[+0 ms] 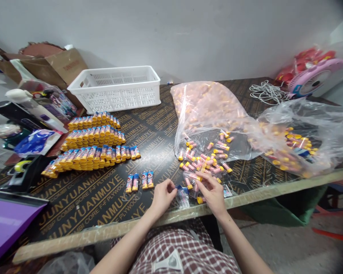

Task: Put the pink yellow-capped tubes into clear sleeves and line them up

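Observation:
My left hand [163,198] is near the table's front edge, thumb and fingers pinched on the edge of a small blue-and-clear printed plastic label [183,197]. To its right, my right hand [213,192] closes its fingertips on a small pink tube with a yellow cap [194,176]. Loose pink tubes of the same kind [193,165] lie scattered just beyond that hand. Another small printed piece [227,191] rests by the right wrist. Left of my left hand stand two pairs of blue-and-yellow labelled tubes [148,179].
Stacked rows of labelled tubes [94,133] fill the left, before a white plastic basket [117,95]. A large clear bag of tubes [208,102] spills open; a second bag [288,140] lies right. A tape dispenser [27,173], white cable [267,92] and pink fan [311,82] flank them.

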Action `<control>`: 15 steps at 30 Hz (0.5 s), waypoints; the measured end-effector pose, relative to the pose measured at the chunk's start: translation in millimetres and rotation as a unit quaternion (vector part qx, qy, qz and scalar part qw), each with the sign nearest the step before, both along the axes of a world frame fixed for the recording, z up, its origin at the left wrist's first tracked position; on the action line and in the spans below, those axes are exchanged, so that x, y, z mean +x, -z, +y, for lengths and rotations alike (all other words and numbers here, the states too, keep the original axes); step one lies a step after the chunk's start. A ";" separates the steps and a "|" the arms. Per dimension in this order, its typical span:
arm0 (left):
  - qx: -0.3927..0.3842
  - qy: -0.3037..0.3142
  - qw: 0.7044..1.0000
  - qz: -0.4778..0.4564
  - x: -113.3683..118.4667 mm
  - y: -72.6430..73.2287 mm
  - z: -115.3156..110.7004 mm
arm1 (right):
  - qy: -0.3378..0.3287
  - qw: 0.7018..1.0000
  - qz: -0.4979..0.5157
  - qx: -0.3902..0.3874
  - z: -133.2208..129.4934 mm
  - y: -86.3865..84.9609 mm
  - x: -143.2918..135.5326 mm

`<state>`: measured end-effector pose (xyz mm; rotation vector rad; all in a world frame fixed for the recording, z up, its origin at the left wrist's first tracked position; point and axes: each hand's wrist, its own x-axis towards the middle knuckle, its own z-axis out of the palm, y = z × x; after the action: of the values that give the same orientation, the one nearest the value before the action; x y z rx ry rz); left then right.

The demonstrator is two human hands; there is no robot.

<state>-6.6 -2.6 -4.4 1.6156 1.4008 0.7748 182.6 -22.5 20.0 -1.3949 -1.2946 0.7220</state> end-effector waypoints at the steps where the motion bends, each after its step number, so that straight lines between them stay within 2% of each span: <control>1: -0.042 -0.026 0.996 -0.072 -1.2 -1.3 3.2 | -0.001 1.000 0.012 0.009 -0.9 -0.3 -1.2; 4: -0.155 -0.109 0.945 -0.267 -5.8 -7.2 14.0 | -0.008 0.999 0.034 0.032 -4.4 -2.4 -5.3; 6: -0.198 -0.146 0.907 -0.343 -9.0 -11.8 20.4 | -0.013 0.998 0.044 0.040 -7.1 -4.4 -8.5; 10: -0.226 -0.185 0.868 -0.402 -13.2 -19.0 28.1 | -0.021 0.998 0.019 0.057 -12.0 -7.0 -14.5; 15: -0.208 -0.240 0.854 -0.412 -14.8 -23.3 29.6 | -0.020 0.993 -0.063 0.100 -16.9 -9.0 -20.6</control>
<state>-21.5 27.0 18.9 0.4563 1.1891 1.1687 161.9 -39.4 29.1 -1.2716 -1.4553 0.5211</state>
